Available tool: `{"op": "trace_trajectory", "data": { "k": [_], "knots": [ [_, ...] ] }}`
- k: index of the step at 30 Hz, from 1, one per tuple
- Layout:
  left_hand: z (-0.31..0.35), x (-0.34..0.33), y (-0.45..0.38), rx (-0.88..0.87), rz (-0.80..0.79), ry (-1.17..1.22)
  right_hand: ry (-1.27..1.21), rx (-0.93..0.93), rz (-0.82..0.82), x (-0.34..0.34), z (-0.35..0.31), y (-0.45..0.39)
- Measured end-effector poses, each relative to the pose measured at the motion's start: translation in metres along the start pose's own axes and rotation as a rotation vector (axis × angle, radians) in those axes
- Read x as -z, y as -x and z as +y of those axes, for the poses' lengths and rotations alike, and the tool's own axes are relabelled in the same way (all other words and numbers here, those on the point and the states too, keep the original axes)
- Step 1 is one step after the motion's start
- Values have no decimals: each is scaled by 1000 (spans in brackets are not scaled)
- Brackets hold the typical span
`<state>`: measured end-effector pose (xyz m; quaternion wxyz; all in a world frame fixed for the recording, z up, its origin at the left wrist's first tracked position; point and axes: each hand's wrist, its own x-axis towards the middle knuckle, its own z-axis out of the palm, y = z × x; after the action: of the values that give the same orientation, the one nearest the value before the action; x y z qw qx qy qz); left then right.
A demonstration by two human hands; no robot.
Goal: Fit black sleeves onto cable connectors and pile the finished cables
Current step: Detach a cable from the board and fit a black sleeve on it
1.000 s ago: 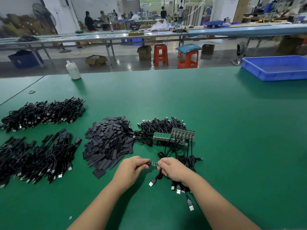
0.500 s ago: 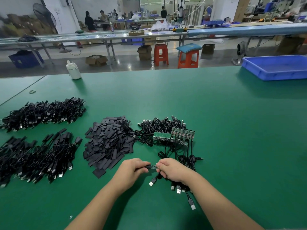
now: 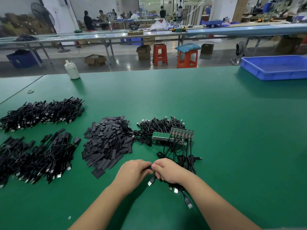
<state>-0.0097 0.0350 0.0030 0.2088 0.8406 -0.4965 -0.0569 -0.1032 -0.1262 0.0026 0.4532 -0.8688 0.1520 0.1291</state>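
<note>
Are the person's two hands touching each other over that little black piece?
Cannot tell. In the head view the left hand and right hand both pinch a black sleeve, fingertips very close, but no plain contact or gap shows.

no readable text, labels, brands or numbers anywhere in view
</note>
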Motion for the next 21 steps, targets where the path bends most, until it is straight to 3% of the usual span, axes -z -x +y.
{"op": "trace_trajectory", "data": {
  "k": [2, 8, 11, 18, 21],
  "knots": [
    [3, 0, -1, 16, 54, 20, -39, 5, 4, -1, -2, 0],
    [7, 2, -1, 85, 192, 116, -543, -15, 55, -1, -2, -1],
    [9, 1, 1, 62, 207, 103, -659, -23, 86, -3, 2, -3],
    [12, -1, -2, -8, 126, -7, -604, -21, 57, -10, 0, -4],
    [7, -5, -2, 25, 18, -107, -527, -17, 56, -10, -4, -2]
  ]
}}
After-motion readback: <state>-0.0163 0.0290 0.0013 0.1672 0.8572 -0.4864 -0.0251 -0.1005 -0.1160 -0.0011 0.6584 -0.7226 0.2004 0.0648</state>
